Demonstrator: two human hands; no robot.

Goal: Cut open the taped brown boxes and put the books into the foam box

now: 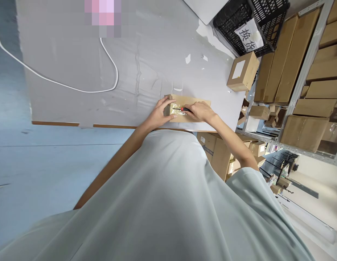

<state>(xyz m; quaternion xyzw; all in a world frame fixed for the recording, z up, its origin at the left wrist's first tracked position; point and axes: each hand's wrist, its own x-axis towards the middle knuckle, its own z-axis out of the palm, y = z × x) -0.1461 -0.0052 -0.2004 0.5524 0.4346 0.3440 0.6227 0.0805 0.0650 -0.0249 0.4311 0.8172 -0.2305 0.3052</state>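
Right up close, a pale grey-green shirt of smooth cloth fills the foreground, falling in long soft folds. Past it stretches the broad grey tabletop, its sheet-like covering creased and scuffed, with a thin brown strip along the near edge. Over on the right stands perforated grey metal shelving, stacked with plain brown cardboard boxes, some tall and narrow, others squat. Near it sits a black plastic lattice crate with a white paper sign on its side, and just beside that, on the table, a cube-like brown cardboard box bearing a white label.

Now the busy spot — a small oblong tan cardboard carton on the table, close to the near edge, directly in front of the shirt. The left hand grips its left end, fingers on the far side, thumb on the near. The right hand, over the carton, is closed around a slim tool with a red-and-black handle — its thin dark shaft pointing left across shiny, wrinkled clear tape.
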